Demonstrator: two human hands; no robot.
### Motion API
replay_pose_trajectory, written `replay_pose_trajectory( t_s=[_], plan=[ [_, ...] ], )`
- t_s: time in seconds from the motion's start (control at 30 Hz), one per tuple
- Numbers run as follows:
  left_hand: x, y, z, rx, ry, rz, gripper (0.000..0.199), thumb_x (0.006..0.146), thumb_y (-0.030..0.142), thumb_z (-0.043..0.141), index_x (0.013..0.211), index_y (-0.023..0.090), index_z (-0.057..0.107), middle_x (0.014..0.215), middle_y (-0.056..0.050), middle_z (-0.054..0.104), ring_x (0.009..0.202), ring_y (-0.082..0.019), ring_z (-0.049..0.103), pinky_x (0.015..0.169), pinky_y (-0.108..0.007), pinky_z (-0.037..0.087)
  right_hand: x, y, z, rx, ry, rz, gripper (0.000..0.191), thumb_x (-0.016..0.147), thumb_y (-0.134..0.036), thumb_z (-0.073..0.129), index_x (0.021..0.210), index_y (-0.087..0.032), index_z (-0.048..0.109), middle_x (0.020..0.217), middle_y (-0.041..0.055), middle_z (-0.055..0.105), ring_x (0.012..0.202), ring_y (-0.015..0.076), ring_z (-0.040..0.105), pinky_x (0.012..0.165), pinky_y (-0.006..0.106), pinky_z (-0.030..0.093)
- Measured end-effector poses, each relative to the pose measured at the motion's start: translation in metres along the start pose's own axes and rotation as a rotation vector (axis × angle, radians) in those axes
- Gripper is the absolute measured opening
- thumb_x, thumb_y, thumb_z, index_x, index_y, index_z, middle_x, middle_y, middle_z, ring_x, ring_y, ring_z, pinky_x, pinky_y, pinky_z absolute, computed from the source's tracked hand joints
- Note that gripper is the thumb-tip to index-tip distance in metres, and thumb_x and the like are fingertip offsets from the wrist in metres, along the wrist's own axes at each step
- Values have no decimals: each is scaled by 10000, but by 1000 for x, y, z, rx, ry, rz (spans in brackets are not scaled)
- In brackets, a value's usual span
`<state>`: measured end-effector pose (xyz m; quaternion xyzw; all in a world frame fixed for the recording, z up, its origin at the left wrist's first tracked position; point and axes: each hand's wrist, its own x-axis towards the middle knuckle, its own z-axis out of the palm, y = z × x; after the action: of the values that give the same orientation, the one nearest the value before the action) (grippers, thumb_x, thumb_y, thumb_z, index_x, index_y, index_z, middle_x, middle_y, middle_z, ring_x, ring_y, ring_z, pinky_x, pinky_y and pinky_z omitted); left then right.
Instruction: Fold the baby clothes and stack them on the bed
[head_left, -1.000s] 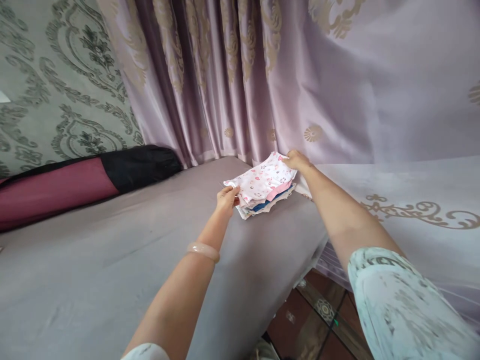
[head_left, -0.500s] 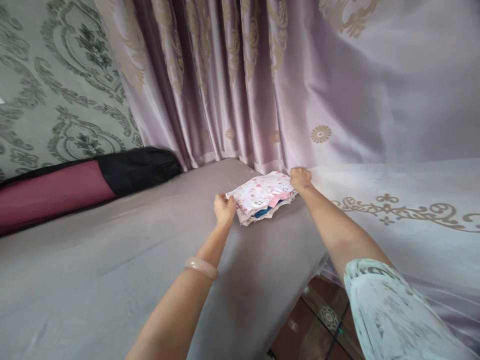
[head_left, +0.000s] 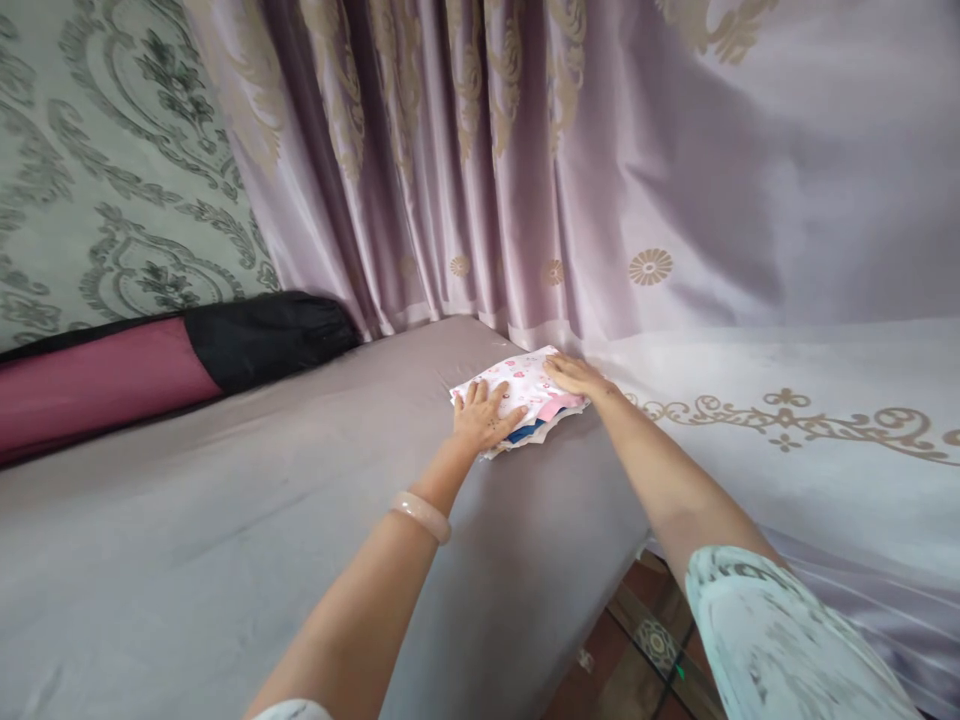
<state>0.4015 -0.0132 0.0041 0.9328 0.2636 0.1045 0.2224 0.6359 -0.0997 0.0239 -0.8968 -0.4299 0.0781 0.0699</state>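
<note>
A small stack of folded cloth (head_left: 525, 378) lies near the far corner of a grey sheeted bed (head_left: 300, 510). Its top piece is white with pink and red prints; pink, blue and white edges show at the front. Spread over the left part of the stack is my left hand (head_left: 484, 413), fingers apart and palm down. My right hand (head_left: 576, 375) rests flat on the right end, its fingers stretched out over the top piece. Neither hand grips anything.
A long pink and black bolster (head_left: 262, 340) lies along the wall at the left. Purple curtains (head_left: 600, 200) with gold patterns hang behind and to the right of the bed. Tiled floor (head_left: 630, 650) shows at the lower right.
Both hands have let go of the stack's two ends and moved inward onto its top, with their fingers opened out. The stack lies in nearly the same place.
</note>
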Motion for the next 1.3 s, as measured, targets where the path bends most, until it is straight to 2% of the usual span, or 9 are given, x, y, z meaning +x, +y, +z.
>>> replay_pose_trajectory(
  t_s=[0.2,0.43,0.57,0.67,0.8,0.9,1.03,1.17,1.3],
  plan=[
    [8,-10,1,-142,-51,-129,957,698,856,428,1484,327,293,1610,-77,159,1458,-407,81,1122,-610,162,12,6,6,-4,-2,-7,628,971,-579,224,1501,-261,334,1579,52,259,1423,269,285,1143,417,226],
    [-15,-28,-4,-206,-38,-96,955,752,794,442,1495,224,255,1607,-140,136,1476,-329,88,1165,-487,170,7,1,-3,-42,-45,23,620,967,-572,212,1501,-278,325,1591,40,226,1422,284,284,1143,448,226],
    [-59,-72,-19,-148,-33,-132,874,823,715,403,1500,192,224,1593,-166,177,1471,-301,148,1162,-456,198,-4,-23,-12,-101,64,37,584,968,-496,274,1486,-237,347,1554,91,320,1405,324,297,1129,550,209],
    [-98,-114,-30,-32,-20,-209,827,864,642,367,1495,129,219,1575,-207,207,1463,-308,181,1159,-470,197,-19,-56,-11,-70,143,-91,552,975,-443,257,1476,-231,352,1552,87,323,1421,304,261,1138,571,179],
    [-144,-162,-43,113,-9,-271,795,876,588,362,1470,69,266,1553,-237,244,1451,-320,212,1159,-446,203,-39,-97,0,-9,38,-217,589,972,-527,191,1481,-269,337,1581,50,259,1449,291,189,1154,579,124],
    [-173,-183,-51,180,31,-324,755,891,603,333,1451,96,327,1552,-216,265,1452,-316,215,1167,-441,176,-45,-111,11,-31,18,-249,602,963,-551,176,1470,-281,356,1584,55,250,1454,307,167,1140,613,121],
    [-203,-192,-60,231,82,-398,686,923,604,290,1450,173,370,1560,-162,281,1456,-306,208,1168,-480,146,-36,-106,29,-97,78,-298,518,938,-494,263,1378,-319,472,1518,70,385,1424,313,253,1114,653,137],
    [-219,-187,-65,270,108,-410,649,951,580,259,1459,194,378,1563,-138,287,1457,-291,206,1168,-486,151,-7,-89,50,-53,194,-311,478,884,-468,347,1263,-313,593,1469,145,441,1409,317,294,1119,611,152],
    [-221,-186,-66,339,126,-405,647,967,577,199,1465,199,364,1567,-118,285,1450,-280,221,1161,-485,190,28,-76,64,184,364,-398,486,701,-612,529,963,-249,716,1255,193,623,1243,481,463,1019,747,190]
  ],
)
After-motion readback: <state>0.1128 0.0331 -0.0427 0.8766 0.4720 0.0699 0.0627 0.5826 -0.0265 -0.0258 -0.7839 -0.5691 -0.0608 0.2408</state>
